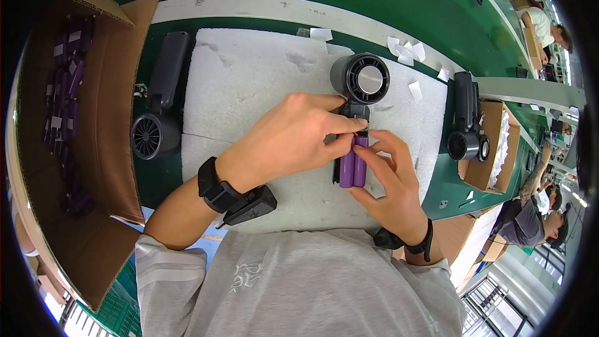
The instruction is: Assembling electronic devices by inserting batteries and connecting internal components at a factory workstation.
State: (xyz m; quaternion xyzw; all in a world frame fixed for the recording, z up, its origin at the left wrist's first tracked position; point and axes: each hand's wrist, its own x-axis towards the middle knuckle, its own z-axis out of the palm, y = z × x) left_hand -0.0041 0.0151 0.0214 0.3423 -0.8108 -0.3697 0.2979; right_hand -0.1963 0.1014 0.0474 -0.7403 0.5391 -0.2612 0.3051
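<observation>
A dark grey handheld fan [360,79] lies on the white foam board [249,62], its round head away from me and its handle pointing toward me. In the opened handle sits a purple battery pack [353,171] of two cells side by side. A small green circuit board and a bit of red wire show just above the cells, partly under my fingertips. My left hand [293,134] closes on the fan from the left, index fingertip pressing by the circuit board. Fingers and thumb of my right hand [396,178] are bent around the pack's right side, touching it.
At the left stands a cardboard box [118,106] holding several purple battery packs [65,81]. Dark fans lie left [163,97] and right [465,115] of the board. White paper slips [405,50] lie along the far edge. Co-workers sit at the right.
</observation>
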